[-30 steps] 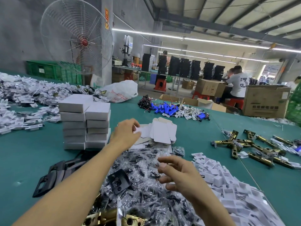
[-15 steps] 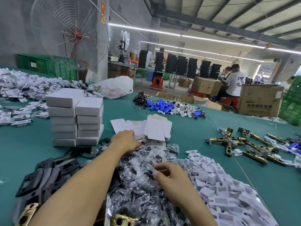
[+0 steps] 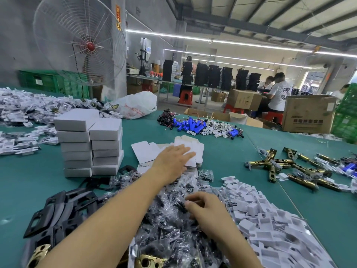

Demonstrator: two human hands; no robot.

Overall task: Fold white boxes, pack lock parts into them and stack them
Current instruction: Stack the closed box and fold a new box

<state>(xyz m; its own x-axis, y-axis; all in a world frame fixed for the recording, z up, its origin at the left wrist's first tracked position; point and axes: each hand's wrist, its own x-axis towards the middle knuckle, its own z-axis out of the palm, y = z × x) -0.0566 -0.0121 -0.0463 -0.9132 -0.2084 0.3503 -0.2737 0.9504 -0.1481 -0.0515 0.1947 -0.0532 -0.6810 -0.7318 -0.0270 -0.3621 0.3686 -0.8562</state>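
The green desk [image 3: 231,161] carries all the work items. At far left on it stand the finished white boxes [image 3: 106,144], closed, plain and unprinted, in two columns set touching each other. Near centre lies a heap of small clear bags of dark parts [image 3: 170,229], with a heap of white card pieces [image 3: 270,229] to its right. Just beyond the bags lie the flat box blanks [image 3: 144,151], thin white card with flaps spread out, overlapping in a loose pile. The left hand [image 3: 172,159] rests on top of these blanks with its fingers straight and spread wide, holding nothing. The right hand [image 3: 206,207] is curled down into the bags; whether it has a bag in its grip cannot be determined. Risks at this step: the blanks overlap, so a flat palm drawn back is likely to slide several at once, or to crease a flap. The bags are slick and tangled, so a pinch may lift more than one, or drag neighbours onto the blanks. The box columns stand near the left forearm, and a sideways sweep could topple them.
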